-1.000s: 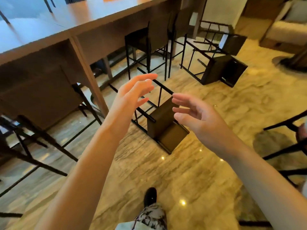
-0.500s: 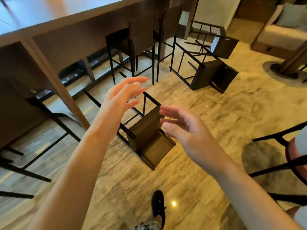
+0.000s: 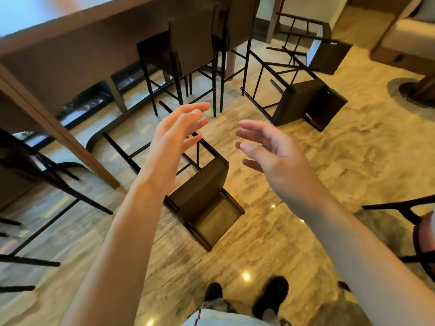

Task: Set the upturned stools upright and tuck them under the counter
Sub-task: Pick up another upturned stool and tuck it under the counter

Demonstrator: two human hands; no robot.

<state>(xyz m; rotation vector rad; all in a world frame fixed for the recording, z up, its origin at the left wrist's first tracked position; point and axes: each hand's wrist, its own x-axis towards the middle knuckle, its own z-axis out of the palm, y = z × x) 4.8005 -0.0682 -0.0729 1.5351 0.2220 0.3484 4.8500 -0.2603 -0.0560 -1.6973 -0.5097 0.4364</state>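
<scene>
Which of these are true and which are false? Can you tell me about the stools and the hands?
1. The nearest stool is lying tipped over on the floor. True.
2. The left hand is gripping a stool leg. False: it is open in the air, holding nothing.
3. The right hand is open and empty. True.
4. Every stool is already under the counter. False: a second stool and a third stool also lie toppled farther off.
5. Two upright stools stand at the counter. True.
</scene>
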